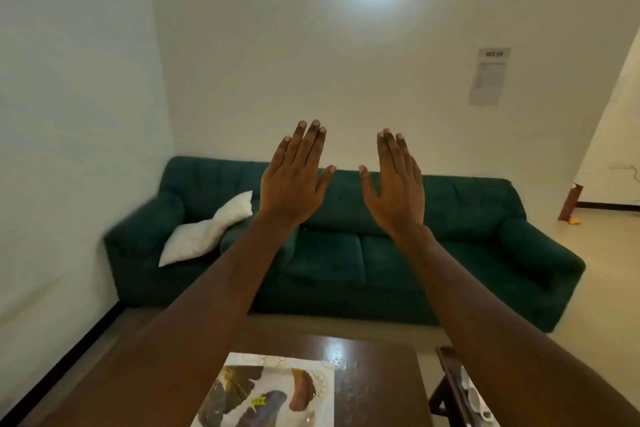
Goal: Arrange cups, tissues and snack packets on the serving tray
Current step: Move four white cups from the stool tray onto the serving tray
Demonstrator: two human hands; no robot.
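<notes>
Your left hand (294,184) and right hand (394,187) hang raised, fingers straight and together, holding nothing. The serving tray (277,361) lies at six o'clock below them, on the table (377,378); white cups (473,393) sit at five o'clock, nearer your right.

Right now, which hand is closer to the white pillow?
The left hand. It is held up open just beside the pillow; the right hand is up too, but farther over, nearer the paper on the wall.
</notes>
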